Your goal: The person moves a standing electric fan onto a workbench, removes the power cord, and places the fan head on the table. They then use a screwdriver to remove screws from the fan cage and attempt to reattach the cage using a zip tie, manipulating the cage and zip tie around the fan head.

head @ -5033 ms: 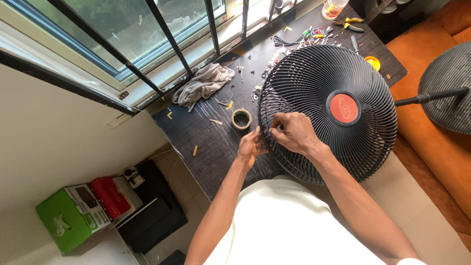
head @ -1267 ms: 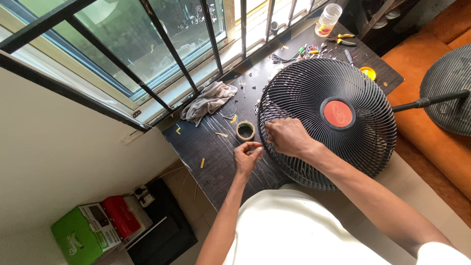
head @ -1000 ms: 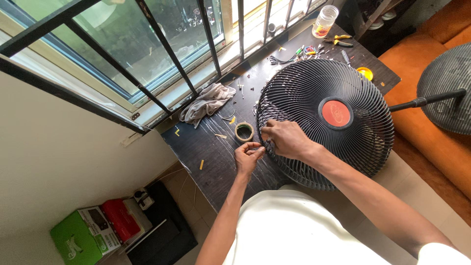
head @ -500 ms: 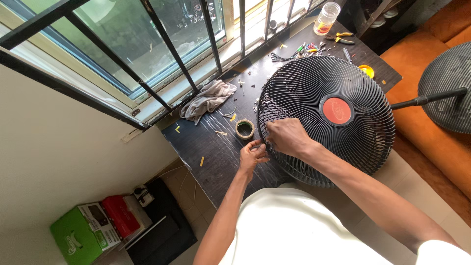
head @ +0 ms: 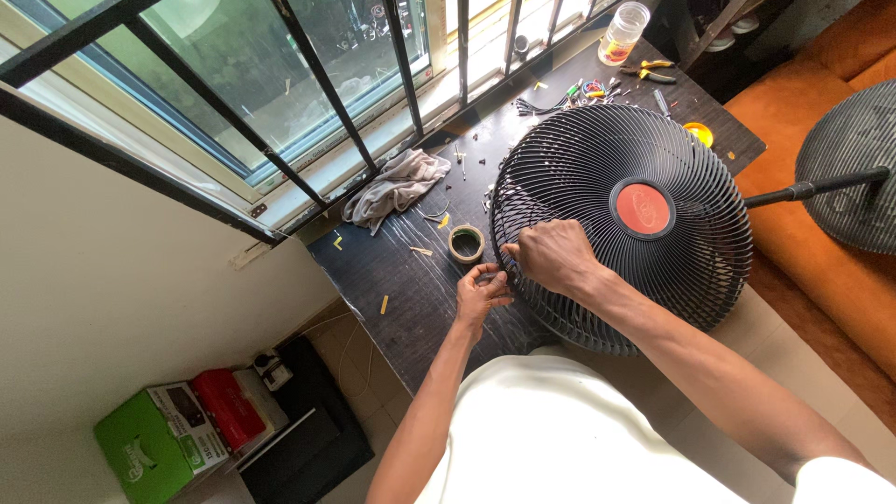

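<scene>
Daylight comes through a barred window (head: 308,84) above the bench's (head: 411,289) far edge. A cream wall (head: 121,308) runs below the sill on the left. The floor (head: 793,392) is pale tile. An orange sofa (head: 821,271) stands to the right. Green (head: 149,448) and red (head: 229,411) boxes sit under the bench's left corner.

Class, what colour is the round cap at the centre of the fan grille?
Red, on the black fan grille; the centre cap shows in the head view.
</scene>
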